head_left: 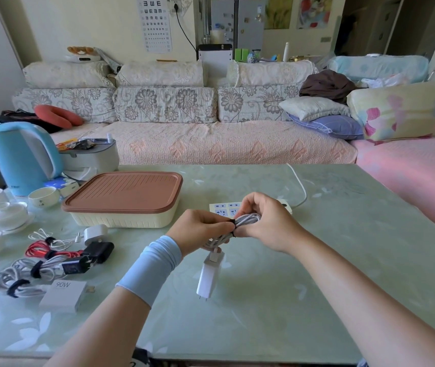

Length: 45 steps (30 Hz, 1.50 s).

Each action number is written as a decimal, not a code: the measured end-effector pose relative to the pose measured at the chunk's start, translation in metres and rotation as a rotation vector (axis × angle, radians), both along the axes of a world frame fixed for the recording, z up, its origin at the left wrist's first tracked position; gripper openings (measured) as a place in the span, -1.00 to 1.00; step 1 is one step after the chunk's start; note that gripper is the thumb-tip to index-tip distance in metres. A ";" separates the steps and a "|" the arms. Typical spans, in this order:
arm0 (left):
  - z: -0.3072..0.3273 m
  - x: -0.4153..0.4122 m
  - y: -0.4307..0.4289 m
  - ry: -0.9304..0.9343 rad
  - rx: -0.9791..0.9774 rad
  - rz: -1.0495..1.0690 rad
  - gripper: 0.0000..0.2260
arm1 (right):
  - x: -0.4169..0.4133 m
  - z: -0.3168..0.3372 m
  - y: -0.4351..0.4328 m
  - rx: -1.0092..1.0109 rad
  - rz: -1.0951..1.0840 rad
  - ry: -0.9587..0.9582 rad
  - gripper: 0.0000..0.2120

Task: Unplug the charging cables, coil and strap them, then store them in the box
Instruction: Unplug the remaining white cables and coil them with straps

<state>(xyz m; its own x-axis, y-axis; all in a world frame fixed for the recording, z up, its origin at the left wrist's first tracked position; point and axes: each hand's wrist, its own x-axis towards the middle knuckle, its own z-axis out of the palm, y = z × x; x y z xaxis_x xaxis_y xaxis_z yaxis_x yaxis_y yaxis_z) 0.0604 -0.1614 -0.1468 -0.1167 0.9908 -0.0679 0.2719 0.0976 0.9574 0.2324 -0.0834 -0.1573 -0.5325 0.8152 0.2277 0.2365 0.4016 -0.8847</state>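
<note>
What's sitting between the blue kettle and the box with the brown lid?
A small white cup and a blue-and-white packet, in the head view.

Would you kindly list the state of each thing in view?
Box: lid on.
Grey cable: coiled, black strap round it, held.
White charger: dangling from the cable.
Left hand: pinching the cable at its strap.
Right hand: gripping the cable.
Power strip: visible sockets empty.
Other cables: coiled, strapped, lying outside the box.

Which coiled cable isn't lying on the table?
The white cable gripped by left hand and right hand, charger dangling. The red cable and other white cables lie strapped on the table.
</note>
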 end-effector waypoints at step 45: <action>-0.032 -0.181 -0.096 1.062 -0.072 0.134 -0.77 | -0.155 -0.043 -0.064 0.371 0.338 -0.911 -0.38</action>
